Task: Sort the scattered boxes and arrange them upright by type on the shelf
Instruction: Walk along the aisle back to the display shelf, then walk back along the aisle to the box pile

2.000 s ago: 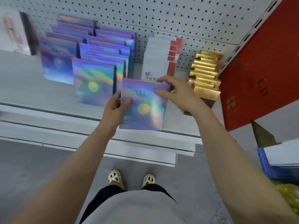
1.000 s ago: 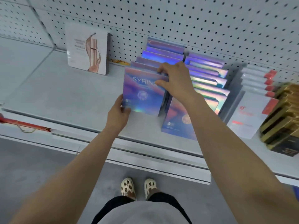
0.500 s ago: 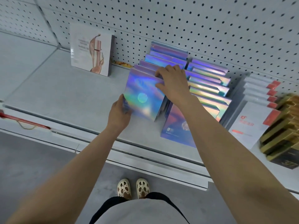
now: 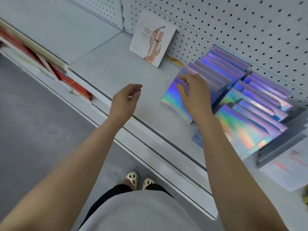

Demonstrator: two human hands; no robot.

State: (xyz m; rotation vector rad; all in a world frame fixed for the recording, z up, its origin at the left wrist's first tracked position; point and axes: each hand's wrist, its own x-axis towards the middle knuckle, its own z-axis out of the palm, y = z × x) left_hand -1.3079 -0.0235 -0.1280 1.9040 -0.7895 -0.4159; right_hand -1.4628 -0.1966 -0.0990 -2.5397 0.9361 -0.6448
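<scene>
The person stands in front of the grey shelf and looks down at it. The right hand rests on the front holographic box, which stands at the head of the left row of the same shiny boxes; the fingers curl over its top edge and the thumb lies on its front face, so the grip is clamped on this box. The left hand hangs in the air above the front edge of the shelf, well apart from the box, with the fingers loosely bent and holding nothing. A second row of holographic boxes stands just beside the first one, on the right. A white box with a pink drawing leans on the pegboard behind. More to the right there is a pale box, which is blurred. Below I see the light shoes of the person on the grey floor.
</scene>
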